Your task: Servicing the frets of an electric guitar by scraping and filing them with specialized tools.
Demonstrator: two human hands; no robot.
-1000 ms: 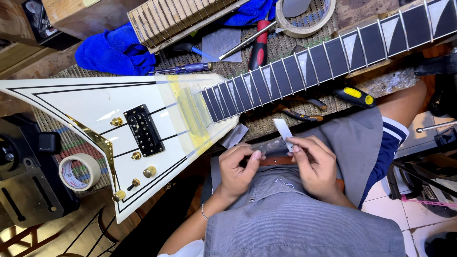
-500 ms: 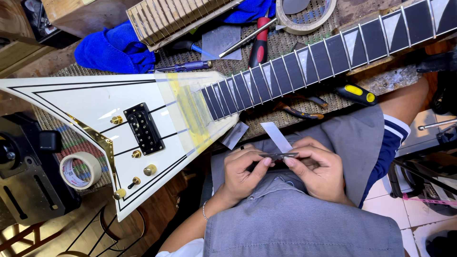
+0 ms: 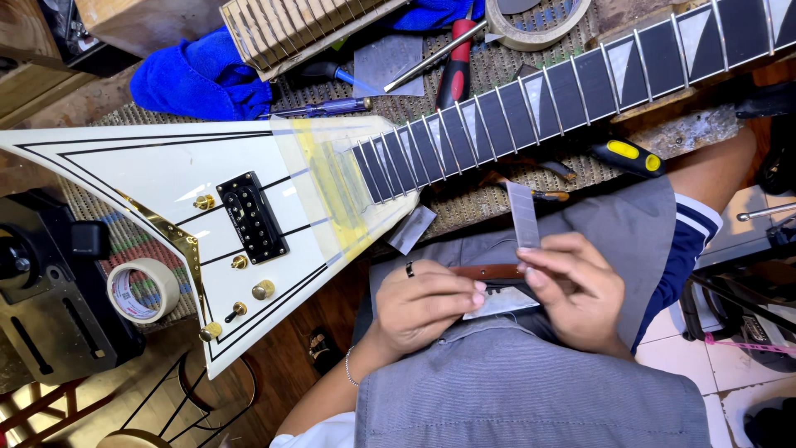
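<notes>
Now | 2 hands (image 3: 497, 303) pinch blade strip (image 3: 523, 216) | guitar (image 3: 249, 207) edge near

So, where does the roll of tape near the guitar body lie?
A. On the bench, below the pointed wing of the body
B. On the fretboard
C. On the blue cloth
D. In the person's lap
A: the tape roll lies flat on the bench just below the white guitar body's pointed wing, far from both hands.

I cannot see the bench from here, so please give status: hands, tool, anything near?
Left hand and right hand both grip a brown-handled tool over the lap. Blade strip sticks up. White guitar lies apart.
</notes>
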